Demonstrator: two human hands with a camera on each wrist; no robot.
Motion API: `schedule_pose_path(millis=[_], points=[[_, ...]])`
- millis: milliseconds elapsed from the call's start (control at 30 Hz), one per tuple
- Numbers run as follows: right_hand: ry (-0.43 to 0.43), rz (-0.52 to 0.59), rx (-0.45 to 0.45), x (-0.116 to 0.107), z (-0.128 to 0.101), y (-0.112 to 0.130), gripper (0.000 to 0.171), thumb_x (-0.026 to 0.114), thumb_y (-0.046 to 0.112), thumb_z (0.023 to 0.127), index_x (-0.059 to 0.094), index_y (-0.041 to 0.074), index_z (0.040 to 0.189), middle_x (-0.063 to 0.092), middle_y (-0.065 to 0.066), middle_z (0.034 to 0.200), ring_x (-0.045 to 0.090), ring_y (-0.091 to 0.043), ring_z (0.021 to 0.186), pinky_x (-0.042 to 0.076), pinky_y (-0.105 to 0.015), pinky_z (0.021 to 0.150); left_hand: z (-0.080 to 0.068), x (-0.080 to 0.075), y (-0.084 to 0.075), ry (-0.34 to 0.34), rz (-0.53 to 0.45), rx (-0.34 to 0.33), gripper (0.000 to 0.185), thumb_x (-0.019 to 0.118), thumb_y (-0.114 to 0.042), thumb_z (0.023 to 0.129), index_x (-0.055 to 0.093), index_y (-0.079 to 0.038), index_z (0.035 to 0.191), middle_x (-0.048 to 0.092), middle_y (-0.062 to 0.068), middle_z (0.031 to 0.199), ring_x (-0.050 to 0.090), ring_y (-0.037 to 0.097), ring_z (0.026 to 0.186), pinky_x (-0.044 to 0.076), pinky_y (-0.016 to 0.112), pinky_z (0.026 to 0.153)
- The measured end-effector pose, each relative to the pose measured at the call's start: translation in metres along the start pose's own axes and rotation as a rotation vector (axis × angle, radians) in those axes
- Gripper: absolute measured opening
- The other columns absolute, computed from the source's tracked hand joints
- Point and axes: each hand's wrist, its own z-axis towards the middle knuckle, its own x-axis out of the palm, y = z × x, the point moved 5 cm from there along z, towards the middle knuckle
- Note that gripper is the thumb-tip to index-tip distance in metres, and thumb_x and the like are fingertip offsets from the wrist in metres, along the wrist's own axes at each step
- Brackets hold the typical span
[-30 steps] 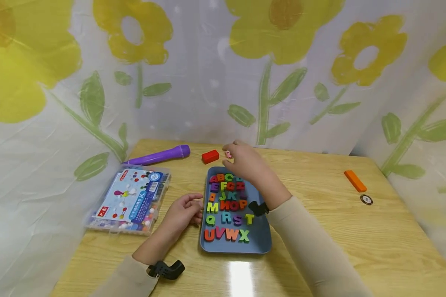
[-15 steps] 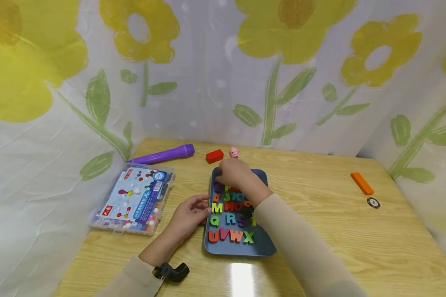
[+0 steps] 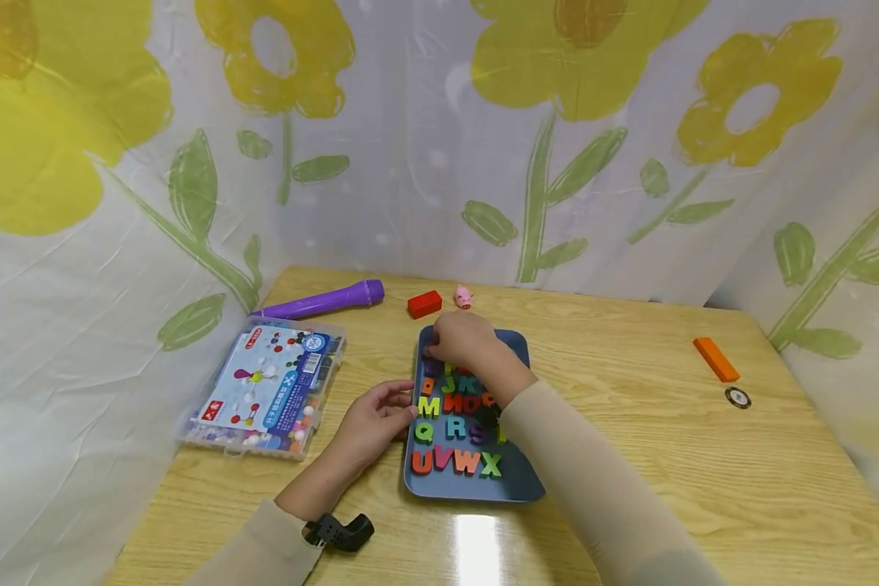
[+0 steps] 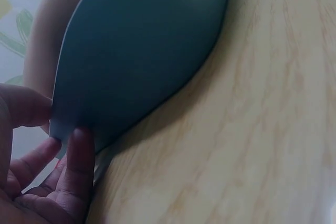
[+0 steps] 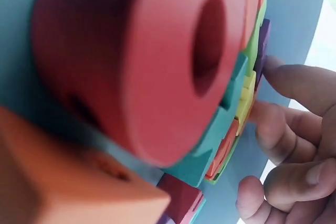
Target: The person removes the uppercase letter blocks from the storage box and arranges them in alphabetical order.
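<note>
While your right hand [image 3: 463, 338] reaches across the far rows of the blue tray [image 3: 520, 480] on the tabletop [image 3: 703, 456], its bent fingertips meet a purple letter [image 5: 262, 45] over at the far left; whether that grip pinches the piece or merely touches it, I can't tell; your left hand [image 3: 373, 419] is at the left rim, digits loosely bent, and pinching or just bracing is equally unclear. Careful now: the letters sit close, so a sideways brush could skew the neighbouring yellow letter [image 5: 245, 100]; a hard push from your left could jog the tray and shift everything down to the orange-red U [image 3: 422, 462]. Head-on, your right hand blocks those far rows; the right wrist view catches your fingertips at the purple, though a red O [image 5: 168, 66] looms up front; only the left wrist view shows digits against the tray's outer wall.
</note>
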Motion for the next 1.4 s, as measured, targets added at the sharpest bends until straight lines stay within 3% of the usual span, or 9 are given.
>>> schedule_pose_path(millis=[400, 700, 1033, 1233, 1400], points=[[-0.047, -0.002, -0.034, 0.002, -0.002, -0.004, 0.020, 0.077, 0.035, 0.102, 0.077, 0.016, 0.100, 0.066, 0.000, 0.084, 0.059, -0.021, 0.076, 0.046, -0.033, 0.066, 0.005, 0.006, -0.001, 0.016, -0.005, 0.014, 0.044, 0.073, -0.008, 0.102, 0.067, -0.010, 0.146, 0.068, 0.015, 0.129, 0.073, 0.017, 0.100, 0.065, 0.033, 0.082], [-0.058, -0.038, -0.049, -0.004, -0.003, -0.003, 0.019, 0.077, 0.028, 0.102, 0.079, 0.015, 0.117, 0.072, -0.001, 0.100, 0.063, -0.022, 0.089, 0.058, -0.038, 0.082, 0.008, 0.010, -0.001, 0.011, 0.010, 0.026, 0.043, 0.073, -0.009, 0.103, 0.067, -0.010, 0.145, 0.068, 0.015, 0.130, 0.073, 0.017, 0.099, 0.065, 0.032, 0.081], [-0.043, -0.029, -0.050, -0.008, -0.005, -0.009, 0.017, 0.078, 0.033, 0.101, 0.078, 0.018, 0.109, 0.073, 0.002, 0.098, 0.063, -0.020, 0.086, 0.056, -0.037, 0.079, 0.009, 0.012, -0.001, 0.021, 0.016, 0.029, 0.043, 0.074, -0.011, 0.103, 0.067, -0.011, 0.145, 0.068, 0.015, 0.131, 0.072, 0.017, 0.098, 0.065, 0.032, 0.081], [-0.118, 0.013, -0.069, -0.030, -0.023, -0.013, 0.021, 0.081, 0.036, 0.098, 0.079, 0.019, 0.110, 0.075, 0.000, 0.100, 0.065, -0.021, 0.085, 0.057, -0.038, 0.078, 0.004, 0.004, 0.004, 0.003, 0.037, 0.014, 0.045, 0.075, -0.013, 0.102, 0.067, -0.013, 0.146, 0.068, 0.014, 0.135, 0.072, 0.018, 0.096, 0.065, 0.032, 0.081], [-0.198, 0.078, -0.051, -0.057, -0.043, -0.044, 0.022, 0.080, 0.035, 0.098, 0.080, 0.019, 0.113, 0.075, -0.001, 0.100, 0.064, -0.022, 0.083, 0.055, -0.038, 0.075, 0.002, 0.000, 0.005, 0.005, 0.027, 0.009, 0.046, 0.073, -0.011, 0.102, 0.066, -0.013, 0.148, 0.067, 0.015, 0.136, 0.073, 0.019, 0.099, 0.065, 0.033, 0.081]])
